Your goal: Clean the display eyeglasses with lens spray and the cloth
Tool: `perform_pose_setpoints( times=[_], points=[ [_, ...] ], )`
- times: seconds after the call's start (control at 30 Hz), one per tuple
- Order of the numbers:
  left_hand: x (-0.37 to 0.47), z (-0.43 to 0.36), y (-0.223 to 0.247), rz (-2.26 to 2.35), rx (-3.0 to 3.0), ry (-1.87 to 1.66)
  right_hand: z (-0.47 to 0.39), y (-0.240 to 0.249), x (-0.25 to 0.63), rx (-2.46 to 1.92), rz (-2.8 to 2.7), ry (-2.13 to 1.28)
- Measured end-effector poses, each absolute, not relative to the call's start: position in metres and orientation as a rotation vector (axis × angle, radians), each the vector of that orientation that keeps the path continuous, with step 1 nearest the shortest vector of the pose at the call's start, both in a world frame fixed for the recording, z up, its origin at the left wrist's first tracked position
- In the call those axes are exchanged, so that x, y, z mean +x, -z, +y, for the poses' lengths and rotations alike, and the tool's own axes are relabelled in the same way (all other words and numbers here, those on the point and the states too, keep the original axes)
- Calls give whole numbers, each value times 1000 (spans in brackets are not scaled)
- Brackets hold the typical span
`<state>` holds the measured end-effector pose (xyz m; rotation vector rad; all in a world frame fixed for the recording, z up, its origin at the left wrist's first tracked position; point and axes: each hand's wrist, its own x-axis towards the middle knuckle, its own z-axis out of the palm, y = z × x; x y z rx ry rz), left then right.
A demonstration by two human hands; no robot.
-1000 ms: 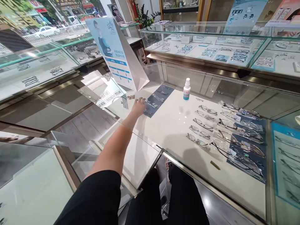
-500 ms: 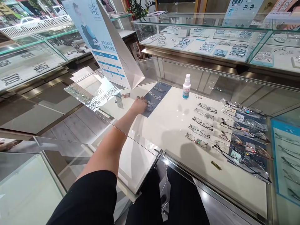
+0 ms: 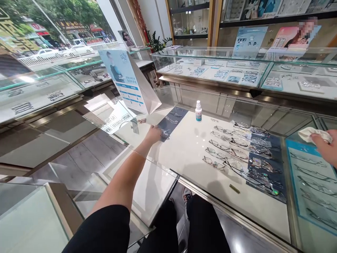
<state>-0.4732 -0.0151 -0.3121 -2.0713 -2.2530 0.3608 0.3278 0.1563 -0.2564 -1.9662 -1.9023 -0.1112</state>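
Note:
My left hand (image 3: 154,134) reaches out over the display case to a dark blue mat (image 3: 170,128). Its fingers are curled at the temple end of the nearest pair of eyeglasses (image 3: 165,134), which lies on that mat. Farther up the mat rest two more pairs of glasses (image 3: 172,120). At the right edge, my right hand (image 3: 326,146) grips a crumpled white cloth (image 3: 313,135) and is partly cut off by the frame. Rows of eyeglasses (image 3: 219,144) lie on the pale case floor, some overlapping a second dark mat (image 3: 281,189).
A white spray bottle (image 3: 198,111) stands toward the back of the counter. Behind the left hand rise a tented blue sign (image 3: 126,84) and printed sheets (image 3: 116,119). A gold-coloured piece (image 3: 234,188) lies near the front edge. More glasses sit on a blue-edged tray (image 3: 295,175) at right.
The view has tilted up. My right hand with the white cloth has come into sight at the right. My left hand stays at the nearest glasses, its fingers more curled.

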Motion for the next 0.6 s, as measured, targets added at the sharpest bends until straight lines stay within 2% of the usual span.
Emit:
perform_pose_setpoints(
  times=[0.17,0.4,0.6],
  points=[
    [-448,-54,290,-2237,-2119,-364,162,251,314,-2013,-1920,47],
    [-416,-136,259,-2108,-2234,-342,137,225,285,-2047,-2121,266],
    [-392,-213,220,-2062,-2439,-275,125,213,273,-2059,-2116,241]
  ],
)
